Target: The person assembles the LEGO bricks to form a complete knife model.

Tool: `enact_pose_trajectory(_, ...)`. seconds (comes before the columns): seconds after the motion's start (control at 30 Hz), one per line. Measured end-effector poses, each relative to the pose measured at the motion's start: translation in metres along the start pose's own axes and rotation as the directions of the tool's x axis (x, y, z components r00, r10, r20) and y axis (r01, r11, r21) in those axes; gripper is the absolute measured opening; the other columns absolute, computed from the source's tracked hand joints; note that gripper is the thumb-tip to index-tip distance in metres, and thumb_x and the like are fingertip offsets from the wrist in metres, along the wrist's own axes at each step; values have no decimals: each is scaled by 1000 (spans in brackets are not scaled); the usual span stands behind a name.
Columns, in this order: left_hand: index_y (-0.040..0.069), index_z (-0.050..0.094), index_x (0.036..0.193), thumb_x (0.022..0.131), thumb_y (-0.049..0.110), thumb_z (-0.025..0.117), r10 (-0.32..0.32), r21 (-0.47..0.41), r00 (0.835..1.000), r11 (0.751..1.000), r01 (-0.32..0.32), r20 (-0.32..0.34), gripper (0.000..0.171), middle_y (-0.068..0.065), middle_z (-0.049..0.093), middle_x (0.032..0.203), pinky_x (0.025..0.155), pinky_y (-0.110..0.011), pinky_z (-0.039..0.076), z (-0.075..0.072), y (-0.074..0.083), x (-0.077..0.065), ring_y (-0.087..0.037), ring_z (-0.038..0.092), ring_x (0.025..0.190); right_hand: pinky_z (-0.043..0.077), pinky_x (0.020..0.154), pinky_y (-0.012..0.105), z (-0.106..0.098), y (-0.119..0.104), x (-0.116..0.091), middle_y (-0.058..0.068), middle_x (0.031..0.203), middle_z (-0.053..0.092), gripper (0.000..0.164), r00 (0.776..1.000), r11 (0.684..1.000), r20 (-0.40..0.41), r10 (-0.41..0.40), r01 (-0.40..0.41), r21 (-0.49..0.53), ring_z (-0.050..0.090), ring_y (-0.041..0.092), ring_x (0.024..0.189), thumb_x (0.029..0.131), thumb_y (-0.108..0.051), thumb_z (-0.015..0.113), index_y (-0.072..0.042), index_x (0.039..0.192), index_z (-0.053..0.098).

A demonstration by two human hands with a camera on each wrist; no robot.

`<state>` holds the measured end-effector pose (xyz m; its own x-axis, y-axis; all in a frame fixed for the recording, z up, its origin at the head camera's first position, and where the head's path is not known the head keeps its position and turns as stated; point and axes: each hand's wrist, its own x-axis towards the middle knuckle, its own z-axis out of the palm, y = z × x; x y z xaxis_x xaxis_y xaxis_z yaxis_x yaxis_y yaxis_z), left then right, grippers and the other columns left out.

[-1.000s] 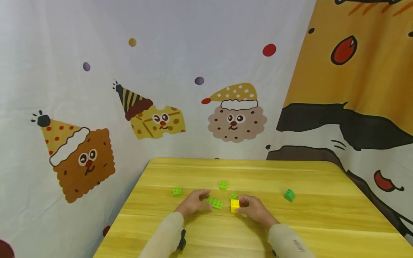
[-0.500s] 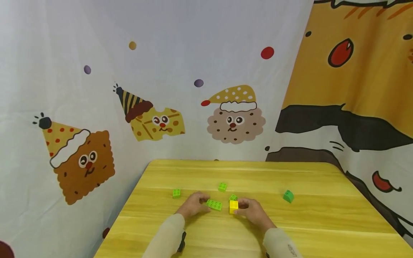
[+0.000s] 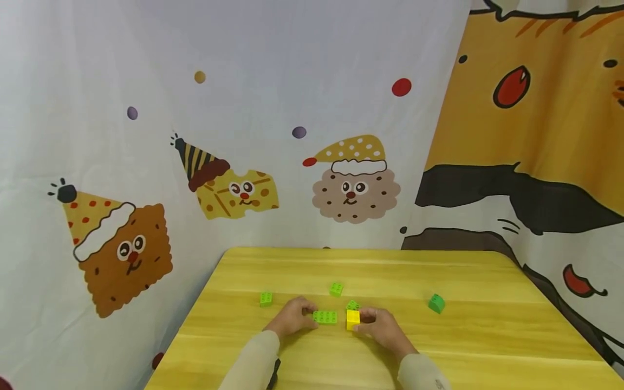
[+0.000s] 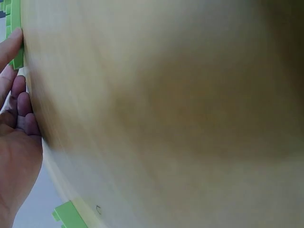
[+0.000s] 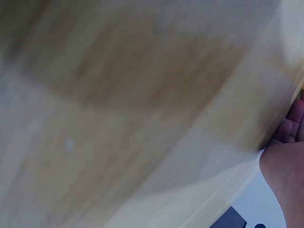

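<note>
My left hand [image 3: 294, 317] pinches the left end of a long light-green toy building block [image 3: 325, 317] between thumb and fingers. In the left wrist view that long block [image 4: 15, 38] lies at the fingertips, near the table surface. Facing it, my right hand [image 3: 384, 327] grips a yellow building block [image 3: 353, 320] from its right side. A small gap separates the two blocks. Just behind the yellow one sits a small light-green block [image 3: 353, 305], partly hidden. The right wrist view shows only part of the right hand [image 5: 288, 156] at its edge, with the held block out of sight.
On the wooden table [image 3: 439, 357] lie a light-green square block [image 3: 265, 299] at left, another light-green block [image 3: 336, 288] behind the hands, and a darker green block with a curved top [image 3: 436, 303] at right. A printed cloth [image 3: 273, 81] hangs behind the table.
The long green block has turned slightly, so it lies straighter across, and the left fingers have come onto its end. The right hand keeps its grip on the yellow block. The head view has tilted up slightly.
</note>
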<state>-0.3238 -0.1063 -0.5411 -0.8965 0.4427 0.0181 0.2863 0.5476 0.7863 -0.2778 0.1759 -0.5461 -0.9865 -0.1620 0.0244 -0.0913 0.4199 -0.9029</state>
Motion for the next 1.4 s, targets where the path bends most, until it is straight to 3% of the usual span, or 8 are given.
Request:
enact_pose_trajectory(0.67,9,73,107,80,19,85,38,-9,999,999,-38,10,31,-1,59,101,80,-37,46,2,6,-2,-18,53,92,53,87,43,0,3,-4,10,110,70,48,999,999,-25,41,-41,-15,64,25,100,79,-17,85,5,118,67)
enact_pose_trajectory(0.93,12,70,113,82,22,83,-42,-105,999,994,43,9,35,0,61,107,84,-40,48,-3,2,-2,-19,55,98,52,86,42,1,-1,-1,9,109,70,43,999,999,-24,27,-27,-19,63,24,99,80,-17,84,2,116,69)
enact_pose_trajectory(1.17,9,71,116,84,19,81,-40,-142,999,989,41,8,35,-1,64,106,80,-39,51,-11,-2,3,-20,57,97,52,86,41,4,-2,3,7,108,70,41,999,999,-28,23,-23,-29,62,23,99,80,-15,84,1,115,70)
enact_pose_trajectory(1.4,10,70,117,85,19,81,-80,-174,997,982,76,-11,35,0,64,101,77,-37,50,-11,6,2,-18,57,94,51,87,43,5,0,2,7,107,69,42,999,999,-29,29,-30,-39,62,23,98,79,-14,85,2,114,70)
